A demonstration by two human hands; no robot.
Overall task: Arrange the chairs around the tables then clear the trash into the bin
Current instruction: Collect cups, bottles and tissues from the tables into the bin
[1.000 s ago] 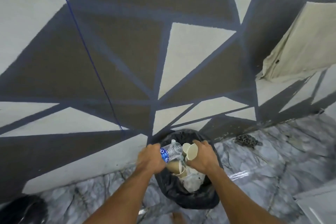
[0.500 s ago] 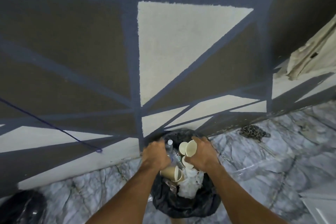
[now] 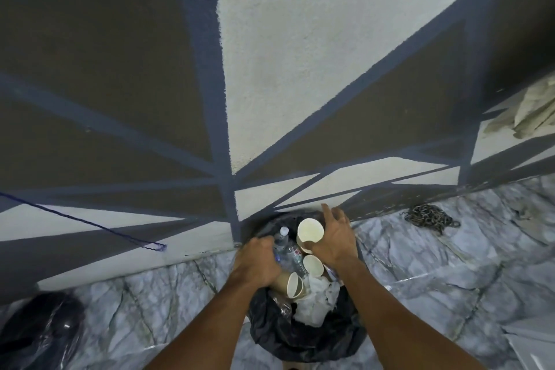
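A bin lined with a black bag (image 3: 303,339) stands on the floor against the painted wall, straight below me. Both hands are over its mouth. My left hand (image 3: 259,261) is closed around a clear plastic water bottle (image 3: 282,242) and a brown paper cup (image 3: 289,282) that tips sideways. My right hand (image 3: 333,239) has its fingers spread, with a pale paper cup (image 3: 310,233) resting against the palm and thumb. Another paper cup (image 3: 313,265) and crumpled white paper (image 3: 315,300) lie in the bin.
The wall with grey, brown and cream triangles rises right behind the bin. A dark chain (image 3: 429,218) is heaped on the marble floor to the right. A black bag (image 3: 36,330) sits at the lower left. A cloth (image 3: 531,114) hangs at the right edge.
My view has dropped closer to the bin. The right hand's fingers have spread apart around the pale cup. The left hand has lowered the bottle and brown cup into the bin's mouth.
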